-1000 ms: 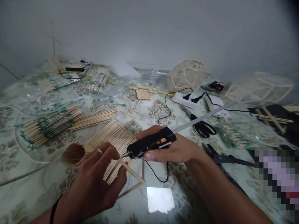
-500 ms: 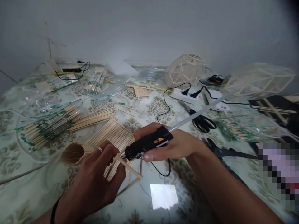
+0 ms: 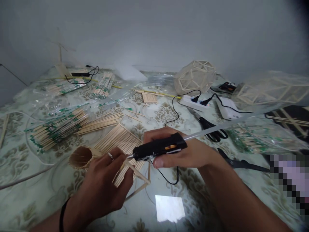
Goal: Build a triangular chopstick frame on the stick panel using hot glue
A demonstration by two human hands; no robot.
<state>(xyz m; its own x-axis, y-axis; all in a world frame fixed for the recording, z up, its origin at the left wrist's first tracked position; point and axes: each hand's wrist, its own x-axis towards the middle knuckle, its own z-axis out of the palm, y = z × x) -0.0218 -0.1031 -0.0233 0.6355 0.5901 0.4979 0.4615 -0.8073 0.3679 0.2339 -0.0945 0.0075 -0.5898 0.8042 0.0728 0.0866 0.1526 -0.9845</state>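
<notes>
My right hand (image 3: 173, 148) is wrapped round a black glue gun (image 3: 154, 147) with a long clear glue stick (image 3: 217, 128) out of its back. The gun's metal nozzle meets a corner of a small frame of wooden sticks (image 3: 138, 174), pinched between the thumb and fingers of my left hand (image 3: 108, 180). Part of the frame is hidden behind those fingers. Behind both hands lies a flat panel of thin wooden sticks (image 3: 118, 137). A round holder of wooden sticks (image 3: 80, 157) rests on its side just left of my left hand.
Bundles of wrapped sticks (image 3: 60, 129) lie at the left. To the right are black-handled scissors (image 3: 212, 129), a dark cutting tool (image 3: 241, 163) and a white power strip (image 3: 194, 102). A geometric stick frame (image 3: 195, 77) stands at the back. The glue gun's cord (image 3: 166, 178) loops below my right hand.
The view has shifted slightly, so things sit a little further right and lower. The glue gun is tilted flatter, its nozzle still at the stick frame's corner. Both holds are unchanged.
</notes>
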